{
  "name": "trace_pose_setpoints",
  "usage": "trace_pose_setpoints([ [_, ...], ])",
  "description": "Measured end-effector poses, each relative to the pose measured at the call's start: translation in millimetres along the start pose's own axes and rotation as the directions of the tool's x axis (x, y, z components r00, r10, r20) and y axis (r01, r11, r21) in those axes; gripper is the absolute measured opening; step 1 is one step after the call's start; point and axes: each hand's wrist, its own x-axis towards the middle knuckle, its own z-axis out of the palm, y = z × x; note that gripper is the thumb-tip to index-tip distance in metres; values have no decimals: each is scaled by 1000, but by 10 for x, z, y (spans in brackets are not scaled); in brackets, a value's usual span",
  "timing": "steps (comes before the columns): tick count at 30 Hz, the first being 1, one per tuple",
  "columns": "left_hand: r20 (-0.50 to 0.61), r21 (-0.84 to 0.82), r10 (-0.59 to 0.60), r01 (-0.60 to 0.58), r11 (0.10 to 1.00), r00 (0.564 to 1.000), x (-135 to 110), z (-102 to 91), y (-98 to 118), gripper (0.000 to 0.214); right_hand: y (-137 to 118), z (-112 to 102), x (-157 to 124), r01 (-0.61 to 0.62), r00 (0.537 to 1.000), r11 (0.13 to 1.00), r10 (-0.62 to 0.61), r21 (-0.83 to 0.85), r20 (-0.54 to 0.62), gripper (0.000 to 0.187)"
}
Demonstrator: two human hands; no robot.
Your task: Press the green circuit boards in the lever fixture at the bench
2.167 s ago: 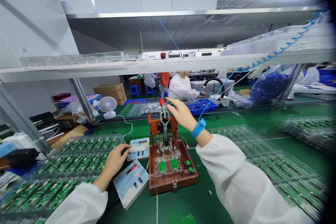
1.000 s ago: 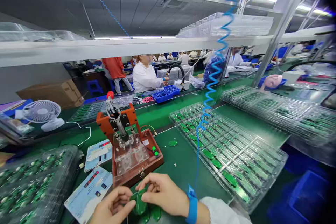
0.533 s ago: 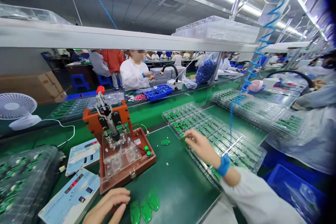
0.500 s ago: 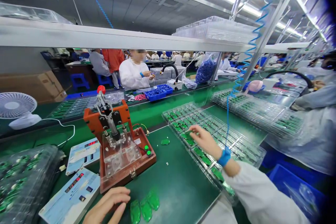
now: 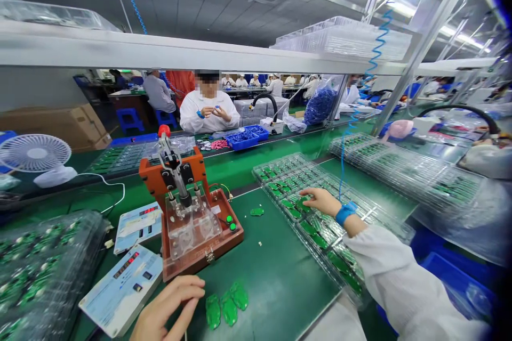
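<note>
Reaches with the right hand (image 5: pixel 320 201) to green boards (image 5: pixel 310 228) in a clear tray (image 5: pixel 295 228); holds the left hand (image 5: pixel 170 306) half-curled beside three loose boards (image 5: pixel 229 310) on the worktop (image 5: pixel 276 277), near a clamp stand (image 5: pixel 181 185).

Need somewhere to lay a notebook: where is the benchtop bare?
The green benchtop is bare between the three loose green boards and the clear plastic tray. Crowded: left, around the toggle-clamp fixture and control boxes.

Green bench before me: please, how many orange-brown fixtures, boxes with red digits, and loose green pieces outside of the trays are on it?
Fixture: 1
Boxes with red digits: 2
Loose green pieces: 4 (three near the left hand, one beside the fixture)
Total: 7
</note>
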Motion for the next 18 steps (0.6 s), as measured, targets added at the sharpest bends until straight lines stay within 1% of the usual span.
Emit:
trace_pose_setpoints([
  [3,-10,18,25,-25,1000,1000,78,-41,84,15,-97,-44,130,24,1000,999,-24,-32,-10,27],
  [5,24,14,15,-16,1000,1000,104,-51,110,15,-183,-49,165,27,999,998,-29,-56,-36,27],
  [7,88,3,-21,21,1000,996,96,-43,105,16,-309,-42,109,32,994,997,-39,-75,-99,25],
  [9,181,13,-73,71,997,981,64,-22,86,16,-503,-5,-53,64,984,995,-75,-73,-164,27],
  [10,232,26,-98,95,995,968,44,-9,80,16,-631,33,-173,100,979,993,-109,-59,-174,30],
  [12,327,57,-137,125,991,935,10,17,83,15,-934,167,-467,212,970,977,-210,2,-118,36],
  [13,360,72,-150,133,988,921,-3,31,91,14,-1097,261,-627,292,956,955,-290,56,-53,34],
  [14,381,87,-162,140,986,910,-12,44,102,14,-1257,371,-781,380,919,911,-392,159,48,31],
  [15,395,103,-174,144,984,902,-21,56,114,14,-1405,489,-918,436,868,865,-477,247,139,29],
  [17,400,137,-193,150,979,896,-36,79,138,15,-1635,726,-1111,496,756,792,-595,357,272,28],
  [18,398,152,-202,153,976,895,-44,89,147,17,-1710,830,-1160,502,715,773,-624,388,315,29],
])
